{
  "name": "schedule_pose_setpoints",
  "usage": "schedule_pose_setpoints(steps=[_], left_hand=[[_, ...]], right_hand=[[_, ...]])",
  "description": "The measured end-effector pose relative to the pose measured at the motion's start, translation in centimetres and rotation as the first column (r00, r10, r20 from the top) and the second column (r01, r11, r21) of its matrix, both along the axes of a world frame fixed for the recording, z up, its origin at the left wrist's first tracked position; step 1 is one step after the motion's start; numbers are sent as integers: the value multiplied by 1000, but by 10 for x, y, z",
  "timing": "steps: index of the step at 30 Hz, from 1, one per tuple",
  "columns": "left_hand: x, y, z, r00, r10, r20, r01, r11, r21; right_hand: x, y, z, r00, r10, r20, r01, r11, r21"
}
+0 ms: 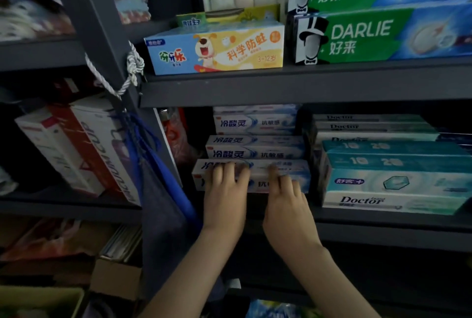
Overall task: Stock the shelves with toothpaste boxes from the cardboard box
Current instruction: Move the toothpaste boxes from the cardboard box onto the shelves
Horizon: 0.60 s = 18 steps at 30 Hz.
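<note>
While the dark metal shelving (pixel 281 85) fills the view, the biggest stock is counted first: two Darlie boxes (pixel 370 34) are stacked on the upper shelf at right. Below them, Doctor boxes (pixel 383 190) are piled on the lower shelf, several of them, too overlapped for a clean count. One dog-printed children's box (pixel 217 49) is seen on the upper shelf, just left of the Darlie pair, with a green box (pixel 191 20) behind it.

Now the action: three white-and-blue toothpaste boxes (pixel 255 149) are stepped on the lower shelf, just left of the Doctor pile, and the front toothpaste box (pixel 259 177) is held at the shelf's front edge. It is gripped by the left hand (pixel 224 192) toward its left end and by the right hand (pixel 287 200) near its middle, fingers (pixel 227 170) hooked over the top edge; the thumbs are hidden.

Light, stiff card with a glossy skin is to be expected, easily dented at the corners, so a hold along the long edges is judged best.
</note>
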<state>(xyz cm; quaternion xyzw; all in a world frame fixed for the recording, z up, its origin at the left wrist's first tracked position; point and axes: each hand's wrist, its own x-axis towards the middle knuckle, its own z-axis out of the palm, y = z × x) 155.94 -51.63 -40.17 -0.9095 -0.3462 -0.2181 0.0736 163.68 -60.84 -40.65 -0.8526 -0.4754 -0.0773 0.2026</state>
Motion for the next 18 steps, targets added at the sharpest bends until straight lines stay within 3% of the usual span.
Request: schedule_pose_setpoints(steps=[3, 7, 10, 12, 15, 18], left_hand=[[12, 13, 6, 1000, -14, 10, 15, 999, -41], [19, 23, 10, 995, -58, -75, 45, 985, -167], [16, 17, 19, 992, -99, -72, 79, 966, -248], [8, -5, 18, 993, -114, 26, 117, 953, -280], [-12, -77, -3, 928, -207, 311, 306, 898, -315], [-27, -169, -47, 848, -372, 378, 504, 785, -359]], right_hand=[[9, 9, 4, 998, 51, -46, -54, 996, -65], [19, 14, 10, 996, -11, -85, 1, 992, -125], [13, 4, 17, 993, 14, -114, -24, 996, -88], [3, -19, 18, 986, 76, -149, -75, 997, 12], [-21, -83, 10, 984, 104, -146, -75, 978, 194], [-42, -176, -21, 977, 18, -211, 31, 974, 224]])
